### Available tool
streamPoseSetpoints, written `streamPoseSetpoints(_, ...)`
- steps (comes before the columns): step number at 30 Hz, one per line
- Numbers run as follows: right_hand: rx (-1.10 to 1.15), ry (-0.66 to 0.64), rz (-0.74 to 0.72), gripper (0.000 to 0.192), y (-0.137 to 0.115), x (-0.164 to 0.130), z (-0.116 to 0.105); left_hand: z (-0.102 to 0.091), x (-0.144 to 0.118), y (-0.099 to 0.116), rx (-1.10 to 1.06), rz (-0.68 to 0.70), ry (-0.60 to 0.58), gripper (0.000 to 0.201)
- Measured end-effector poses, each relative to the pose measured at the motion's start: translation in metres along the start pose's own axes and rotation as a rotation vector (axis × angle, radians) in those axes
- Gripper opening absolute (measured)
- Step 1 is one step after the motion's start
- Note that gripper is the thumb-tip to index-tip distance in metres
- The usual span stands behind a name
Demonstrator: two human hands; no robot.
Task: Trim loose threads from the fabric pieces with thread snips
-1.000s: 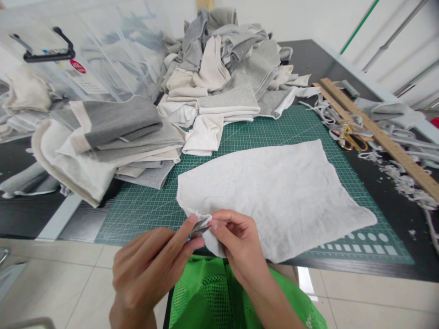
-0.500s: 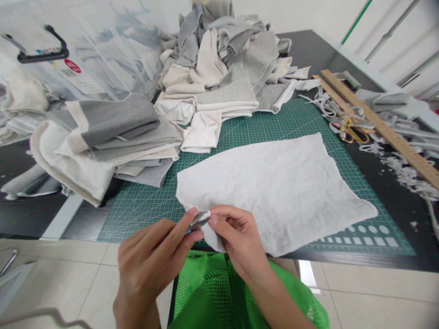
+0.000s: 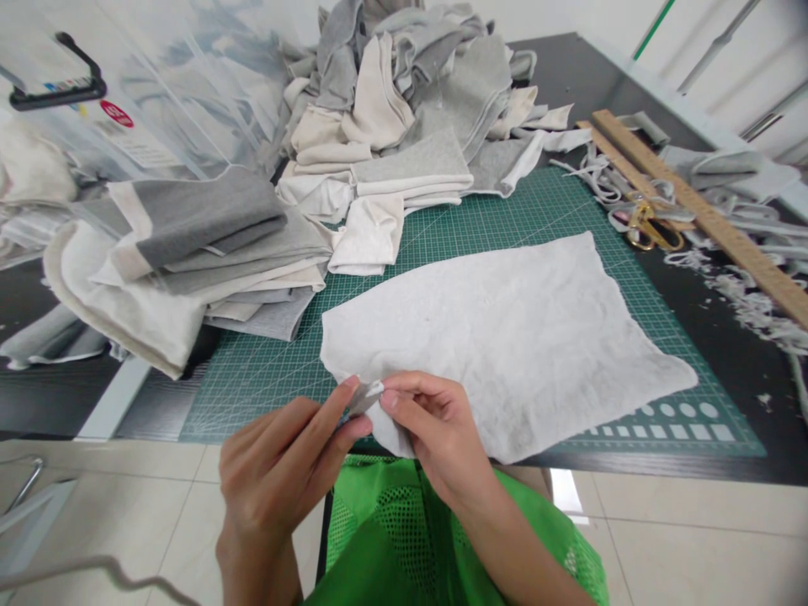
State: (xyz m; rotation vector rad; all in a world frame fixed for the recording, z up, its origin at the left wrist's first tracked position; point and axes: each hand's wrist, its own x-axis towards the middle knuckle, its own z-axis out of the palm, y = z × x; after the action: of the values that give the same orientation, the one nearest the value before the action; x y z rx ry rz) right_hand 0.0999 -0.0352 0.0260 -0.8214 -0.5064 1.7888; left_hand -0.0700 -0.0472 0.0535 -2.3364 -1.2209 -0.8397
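A large pale grey-white fabric piece [image 3: 505,328] lies spread over the green cutting mat [image 3: 252,387], and its near-left edge is lifted. My right hand [image 3: 435,421] pinches that raised edge between thumb and fingers. In my left hand [image 3: 290,454] are small thread snips [image 3: 362,399] with grey metal blades and a bit of blue near the grip. The blades point right and meet the fabric edge at my right fingertips. Most of the snips' handle is hidden behind my left fingers.
Folded grey and cream fabric pieces [image 3: 220,236] are stacked on the left, with a bigger heap [image 3: 417,101] behind. A clear plastic bin [image 3: 164,109] stands at back left. Gold-handled scissors [image 3: 647,227], wooden rulers [image 3: 707,206] and fabric scraps [image 3: 751,307] lie on the right.
The view has shifted slightly. Both hands remain at the fabric's near-left edge, and the snips' blades look closer together than before.
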Motion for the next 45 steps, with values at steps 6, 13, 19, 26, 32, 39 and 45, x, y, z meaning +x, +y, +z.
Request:
streamPoseSetpoints(6,0.003,0.008,0.010,0.010,-0.001,0.000,0.001,0.001,-0.005,0.000,0.011,-0.011,0.013,0.034)
streamPoseSetpoints(13,0.011,0.010,0.028,0.014,-0.001,-0.001,0.000,0.003,-0.004,0.002,0.010,-0.021,0.033,0.029)
streamPoseSetpoints(19,0.021,0.002,0.024,0.012,-0.001,0.000,0.001,0.004,-0.001,0.006,-0.010,-0.035,0.046,0.026)
streamPoseSetpoints(26,0.014,0.013,0.017,0.014,-0.003,0.000,0.001,0.005,0.000,0.008,-0.015,-0.046,0.059,0.023)
streamPoseSetpoints(32,0.007,0.016,0.016,0.014,-0.001,-0.001,0.000,0.009,-0.006,0.012,-0.065,-0.128,0.102,0.029)
streamPoseSetpoints(39,0.025,0.024,0.015,0.014,-0.001,0.000,0.001,0.012,-0.004,0.013,-0.040,-0.110,0.093,0.027)
streamPoseSetpoints(45,0.032,0.015,0.010,0.014,-0.001,0.001,0.003,0.010,-0.007,0.013,-0.076,-0.199,0.082,0.032)
